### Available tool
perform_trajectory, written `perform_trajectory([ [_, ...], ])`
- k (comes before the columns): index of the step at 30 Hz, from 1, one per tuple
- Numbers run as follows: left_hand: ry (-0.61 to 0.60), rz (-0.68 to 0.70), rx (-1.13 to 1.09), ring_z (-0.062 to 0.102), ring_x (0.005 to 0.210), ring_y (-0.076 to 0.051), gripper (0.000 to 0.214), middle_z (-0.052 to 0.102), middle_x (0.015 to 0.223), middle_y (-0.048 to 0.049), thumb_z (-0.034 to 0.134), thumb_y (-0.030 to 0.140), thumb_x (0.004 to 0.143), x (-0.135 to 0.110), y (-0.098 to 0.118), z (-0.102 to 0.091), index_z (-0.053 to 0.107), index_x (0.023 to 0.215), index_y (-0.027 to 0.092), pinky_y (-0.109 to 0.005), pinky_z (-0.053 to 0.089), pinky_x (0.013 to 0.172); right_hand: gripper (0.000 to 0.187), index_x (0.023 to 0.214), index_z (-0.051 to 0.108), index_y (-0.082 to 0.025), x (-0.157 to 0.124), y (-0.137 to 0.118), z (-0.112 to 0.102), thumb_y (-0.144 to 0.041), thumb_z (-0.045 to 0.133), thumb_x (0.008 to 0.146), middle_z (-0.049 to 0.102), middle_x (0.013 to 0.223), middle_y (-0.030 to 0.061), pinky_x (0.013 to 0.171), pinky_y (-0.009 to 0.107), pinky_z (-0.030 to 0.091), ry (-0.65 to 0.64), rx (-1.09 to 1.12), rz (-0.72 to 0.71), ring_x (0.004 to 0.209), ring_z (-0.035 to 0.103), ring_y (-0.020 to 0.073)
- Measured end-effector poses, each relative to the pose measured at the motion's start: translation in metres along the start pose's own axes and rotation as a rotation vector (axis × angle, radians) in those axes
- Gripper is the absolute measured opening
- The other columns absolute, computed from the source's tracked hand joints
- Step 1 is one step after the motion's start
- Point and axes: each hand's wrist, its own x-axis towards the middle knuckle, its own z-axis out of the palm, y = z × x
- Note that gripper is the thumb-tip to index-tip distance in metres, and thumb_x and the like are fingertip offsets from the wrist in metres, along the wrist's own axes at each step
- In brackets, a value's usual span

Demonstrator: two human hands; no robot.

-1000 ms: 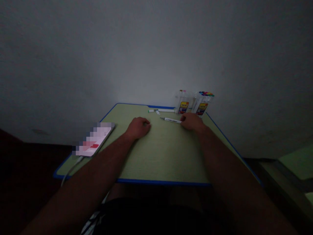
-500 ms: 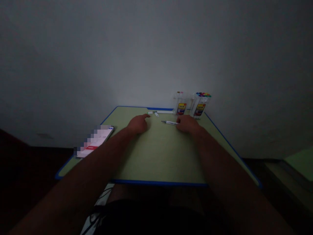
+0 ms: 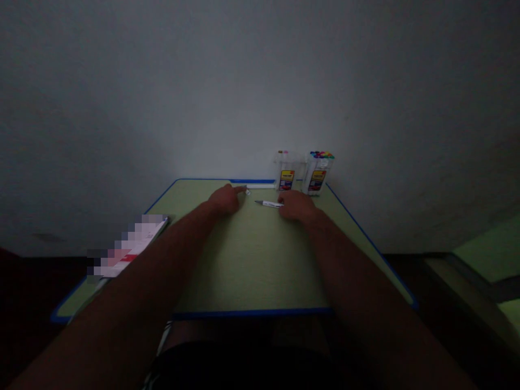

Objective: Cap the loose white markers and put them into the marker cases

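My right hand (image 3: pixel 297 206) is closed around the back end of a white marker (image 3: pixel 270 204), its uncapped grey tip pointing left just above the table. On the left, my left hand (image 3: pixel 226 200) reaches over the far part of the table with its index finger stretched out. That fingertip is at the small marker caps; one white cap (image 3: pixel 248 192) shows beside it, and the finger covers the rest. Whether the finger presses on a cap is too small to tell.
Two clear marker cases stand at the back: one case (image 3: pixel 286 179) with few markers, another case (image 3: pixel 317 176) full of coloured ones. A phone (image 3: pixel 136 246) lies at the left of the blue-edged green table (image 3: pixel 252 260). Behind rises a grey wall (image 3: pixel 244 97).
The view has shifted, so the table and cases sit further left. My left index finger has moved onto the caps and now covers some. The marker stays in my right hand.
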Motion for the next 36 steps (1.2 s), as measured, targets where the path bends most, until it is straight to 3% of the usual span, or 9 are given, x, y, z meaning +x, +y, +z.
perform_trajectory([
  [3, 0.095, 0.004, -0.035, 0.065, 0.097, -0.027, 0.063, 0.057, 0.126, -0.0137, 0.05, 0.023, 0.081, -0.006, 0.0, 0.0, 0.048, 0.144, 0.029, -0.036, 0.051, 0.087, 0.028, 0.101, 0.073, -0.022, 0.0, 0.0, 0.0, -0.019, 0.062, 0.076, 0.073, 0.108, 0.0117, 0.079, 0.035, 0.052, 0.004, 0.013, 0.003, 0.098, 0.067, 0.0273],
  [6, 0.085, 0.025, -0.02, 0.065, 0.098, -0.027, 0.07, 0.057, 0.121, -0.0139, 0.051, 0.022, 0.081, -0.009, 0.002, 0.001, 0.041, 0.149, 0.03, -0.035, 0.05, 0.087, 0.028, 0.101, 0.073, -0.023, 0.0, 0.0, 0.0, -0.019, 0.062, 0.075, 0.073, 0.11, 0.0108, 0.079, 0.036, 0.052, 0.003, 0.02, 0.012, 0.098, 0.067, 0.0275],
  [9, 0.038, 0.037, 0.01, 0.064, 0.101, -0.027, 0.055, 0.06, 0.117, -0.0136, 0.051, 0.023, 0.082, -0.007, 0.002, 0.001, 0.059, 0.136, 0.027, -0.036, 0.05, 0.09, 0.027, 0.099, 0.073, -0.024, 0.0, 0.001, 0.0, -0.019, 0.063, 0.074, 0.073, 0.11, 0.0096, 0.078, 0.035, 0.051, 0.002, 0.014, 0.015, 0.097, 0.067, 0.0273],
  [13, 0.084, 0.015, -0.037, 0.064, 0.103, -0.025, 0.037, 0.064, 0.117, -0.0135, 0.051, 0.026, 0.082, -0.009, -0.001, 0.0, 0.072, 0.112, 0.02, -0.034, 0.049, 0.094, 0.026, 0.098, 0.074, -0.025, 0.001, 0.002, 0.003, -0.019, 0.062, 0.075, 0.073, 0.108, 0.0085, 0.077, 0.033, 0.051, 0.012, 0.016, -0.006, 0.096, 0.067, 0.0255],
  [21, 0.029, -0.066, -0.18, 0.067, 0.095, -0.025, 0.024, 0.073, 0.104, -0.0104, 0.059, 0.024, 0.077, -0.052, -0.003, -0.016, 0.071, 0.098, 0.018, -0.031, 0.05, 0.08, 0.026, 0.101, 0.075, -0.023, 0.001, -0.004, 0.006, -0.027, 0.059, 0.082, 0.074, 0.107, 0.0089, 0.078, 0.032, 0.05, 0.041, 0.012, -0.076, 0.096, 0.067, 0.0244],
  [25, 0.045, -0.135, -0.455, 0.067, 0.084, -0.021, 0.017, 0.074, 0.095, -0.009, 0.064, 0.022, 0.076, -0.073, 0.003, -0.02, 0.069, 0.092, 0.017, -0.028, 0.049, 0.073, 0.027, 0.104, 0.076, -0.02, 0.0, -0.007, 0.004, -0.027, 0.059, 0.084, 0.073, 0.109, 0.0106, 0.082, 0.032, 0.049, 0.009, 0.011, -0.096, 0.099, 0.066, 0.0241],
  [30, 0.173, -0.255, -1.017, 0.056, 0.055, -0.013, 0.009, 0.065, 0.068, -0.0014, 0.069, 0.021, 0.074, -0.085, 0.007, -0.011, 0.065, 0.081, 0.016, -0.027, 0.043, 0.056, 0.025, 0.102, 0.076, -0.02, 0.001, -0.005, 0.003, -0.027, 0.06, 0.084, 0.074, 0.106, 0.0091, 0.081, 0.031, 0.049, 0.002, 0.024, -0.081, 0.097, 0.067, 0.0232],
  [36, 0.241, -0.271, -1.474, 0.055, 0.053, -0.01, 0.011, 0.064, 0.066, -0.0014, 0.072, 0.011, 0.069, -0.088, 0.015, -0.014, 0.065, 0.078, 0.013, -0.026, 0.045, 0.057, 0.027, 0.102, 0.075, -0.019, 0.006, 0.004, 0.008, -0.032, 0.066, 0.08, 0.074, 0.107, 0.0084, 0.079, 0.03, 0.05, 0.026, 0.094, -0.038, 0.093, 0.067, 0.0213],
])
